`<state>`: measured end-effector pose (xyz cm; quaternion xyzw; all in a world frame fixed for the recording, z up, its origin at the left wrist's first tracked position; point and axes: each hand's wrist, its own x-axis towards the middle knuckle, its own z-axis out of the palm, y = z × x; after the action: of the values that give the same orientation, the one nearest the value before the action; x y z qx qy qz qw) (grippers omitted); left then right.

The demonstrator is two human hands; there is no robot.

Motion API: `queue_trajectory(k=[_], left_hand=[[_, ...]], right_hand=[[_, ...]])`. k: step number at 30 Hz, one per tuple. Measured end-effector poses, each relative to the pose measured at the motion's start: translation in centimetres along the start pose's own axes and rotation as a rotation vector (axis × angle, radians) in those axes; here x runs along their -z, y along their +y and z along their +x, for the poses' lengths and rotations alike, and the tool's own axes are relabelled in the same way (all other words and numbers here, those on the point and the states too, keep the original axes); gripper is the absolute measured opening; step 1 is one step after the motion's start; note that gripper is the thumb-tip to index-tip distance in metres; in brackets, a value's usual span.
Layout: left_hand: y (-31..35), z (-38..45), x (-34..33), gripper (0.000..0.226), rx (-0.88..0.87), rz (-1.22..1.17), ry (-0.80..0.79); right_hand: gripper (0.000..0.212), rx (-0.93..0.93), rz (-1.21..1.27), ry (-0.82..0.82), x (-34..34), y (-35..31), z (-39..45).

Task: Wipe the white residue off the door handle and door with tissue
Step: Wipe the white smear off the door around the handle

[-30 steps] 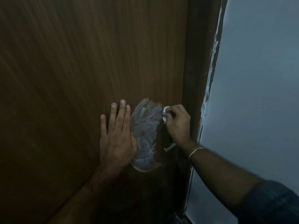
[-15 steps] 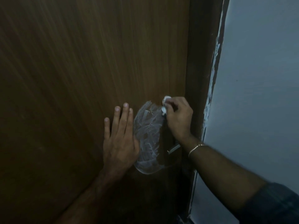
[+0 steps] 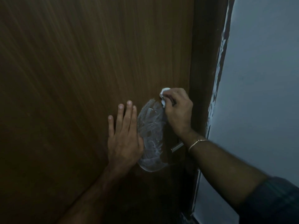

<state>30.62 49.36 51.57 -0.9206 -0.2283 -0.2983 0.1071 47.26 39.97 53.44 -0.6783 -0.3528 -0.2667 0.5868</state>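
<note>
A dark brown wooden door (image 3: 80, 78) fills the left of the view. A streaky patch of white residue (image 3: 151, 135) covers it near the latch side. My right hand (image 3: 178, 110) is shut on a small wad of white tissue (image 3: 163, 96) and presses it at the top edge of the patch. The metal door handle (image 3: 177, 146) shows only as a short bar below my right wrist; the rest is hidden by that hand. My left hand (image 3: 124, 136) lies flat on the door, fingers spread upward, touching the patch's left edge.
The dark door frame (image 3: 205, 70) runs down just right of my right hand. Beyond it is a pale grey wall (image 3: 262, 94) with chipped paint along its edge. The scene is dim.
My right hand has slid upward with the tissue, from the patch's upper right side to its top edge. My left hand stays flat on the door.
</note>
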Motion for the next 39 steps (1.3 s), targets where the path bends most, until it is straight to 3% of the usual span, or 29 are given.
queue_trajectory(k=[4,6,9,12,17,19,23,28,32,36,39], left_hand=[[-0.2,0.0,0.0,0.091,-0.015,0.014,0.015],[-0.2,-0.1,-0.1,0.09,-0.022,0.025,0.017],[-0.3,-0.2,-0.1,0.088,-0.018,0.027,0.006],[-0.2,-0.1,-0.1,0.084,-0.026,0.026,0.002],[-0.6,-0.2,-0.1,0.088,-0.036,0.036,0.026],[-0.6,-0.2,-0.2,0.083,-0.043,0.031,0.026],[-0.8,-0.2,-0.6,0.081,-0.047,0.034,0.04],[-0.9,-0.1,-1.1,0.084,-0.061,0.026,0.075],[-1.0,-0.2,-1.2,0.084,-0.052,0.022,0.093],[-0.8,-0.1,-1.1,0.084,-0.054,0.024,0.093],[-0.5,-0.2,-1.0,0.083,-0.041,-0.017,0.093]], right_hand=[[0.012,-0.164,-0.103,-0.129,0.8,2.4,-4.9],[0.011,-0.218,-0.099,-0.085,0.7,2.5,-4.7],[0.013,-0.108,0.008,0.038,-0.1,0.0,-1.8],[0.014,-0.05,0.033,0.03,-0.6,-0.7,-1.4],[0.013,-0.258,0.03,0.093,-0.4,0.3,-3.9],[0.014,-0.173,0.061,0.133,-1.6,-1.5,-2.9],[0.018,0.137,0.011,0.014,-2.2,-3.2,-2.3],[0.018,-0.085,-0.016,0.14,-0.9,-1.2,-1.7],[0.017,0.183,-0.054,-0.025,-1.9,-2.0,-3.0],[0.016,-0.12,0.06,0.154,-1.0,-1.4,-1.7],[0.02,0.105,0.034,-0.064,-2.8,-3.7,-3.9]])
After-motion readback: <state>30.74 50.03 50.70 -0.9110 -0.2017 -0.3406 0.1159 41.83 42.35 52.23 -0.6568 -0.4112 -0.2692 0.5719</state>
